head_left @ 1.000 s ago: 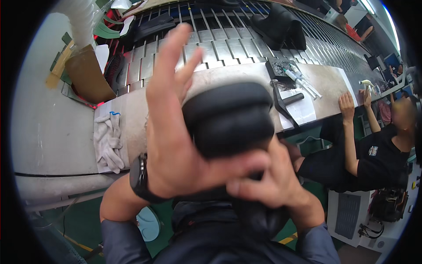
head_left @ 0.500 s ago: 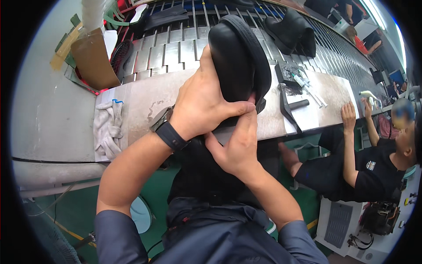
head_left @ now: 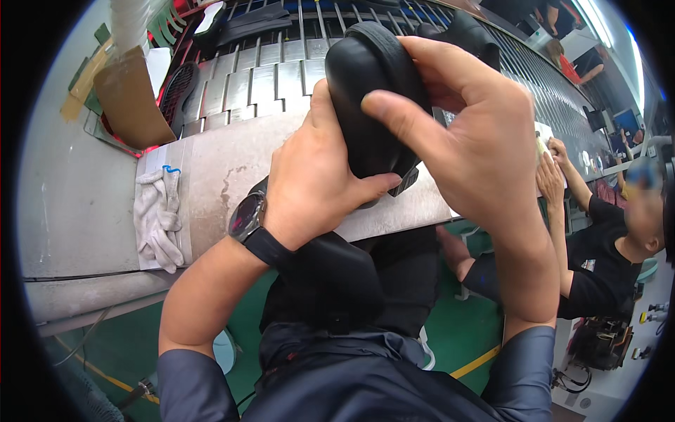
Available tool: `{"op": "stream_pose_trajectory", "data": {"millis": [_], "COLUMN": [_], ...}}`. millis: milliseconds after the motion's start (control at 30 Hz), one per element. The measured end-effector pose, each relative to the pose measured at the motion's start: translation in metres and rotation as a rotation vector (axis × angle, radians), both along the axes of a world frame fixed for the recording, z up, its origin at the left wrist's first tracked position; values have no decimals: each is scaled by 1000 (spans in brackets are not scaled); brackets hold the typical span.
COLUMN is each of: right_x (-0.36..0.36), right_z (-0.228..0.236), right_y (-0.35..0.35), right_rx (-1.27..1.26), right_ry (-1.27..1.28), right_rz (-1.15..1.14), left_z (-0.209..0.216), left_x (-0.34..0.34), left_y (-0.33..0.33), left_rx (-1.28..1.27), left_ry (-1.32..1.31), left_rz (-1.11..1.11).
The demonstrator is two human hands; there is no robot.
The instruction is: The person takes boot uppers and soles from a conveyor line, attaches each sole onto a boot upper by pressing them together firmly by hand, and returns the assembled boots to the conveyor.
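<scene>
A black shoe [head_left: 355,77] with a thick black sole is raised above the near part of the bench, toe pointing away from me. My left hand [head_left: 313,172] is closed round its left side, thumb pressed near the sole's lower edge; a watch is on that wrist. My right hand [head_left: 481,133] clasps the shoe from the right, its thumb lying across the upper and its fingers behind the sole, partly hidden. A dark rounded shape [head_left: 337,274] hangs below my left wrist; I cannot tell whether it belongs to the shoe.
White gloves [head_left: 158,218] lie on the bench [head_left: 218,158] at left. Beyond are a slatted metal conveyor [head_left: 260,84], a brown board [head_left: 133,98] and other dark footwear [head_left: 474,35]. At right, a co-worker [head_left: 598,239] has both hands on the bench.
My right hand has moved up from the shoe's lower end to its right side, thumb now over the upper. My left hand keeps its hold. The co-worker's hands have come together.
</scene>
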State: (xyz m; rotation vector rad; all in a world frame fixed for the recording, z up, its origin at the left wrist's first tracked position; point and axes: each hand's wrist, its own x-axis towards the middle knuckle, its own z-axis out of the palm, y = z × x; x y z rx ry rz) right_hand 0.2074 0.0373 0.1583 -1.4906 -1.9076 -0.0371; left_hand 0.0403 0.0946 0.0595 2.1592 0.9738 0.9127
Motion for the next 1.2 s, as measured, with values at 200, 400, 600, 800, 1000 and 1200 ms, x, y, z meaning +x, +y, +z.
{"op": "stream_pose_trajectory", "data": {"millis": [200,400,600,800,1000,1200], "right_x": [9,39,46,-2,51,41], "right_z": [12,20,21,26,25,29], "right_y": [13,26,28,12,33,34], "right_rx": [-178,-355,-385,-276,-352,-342], "right_ry": [224,361,435,61,314,233], "right_rz": [88,307,361,58,301,279], "left_z": [-5,-7,-3,-3,-7,-5], "left_x": [5,3,4,1,4,7], "left_y": [-1,-4,-7,-5,-7,-5], "left_rx": [45,63,64,-29,117,68], "left_ry": [47,11,15,45,-8,38], "left_rz": [42,59,71,77,66,84]}}
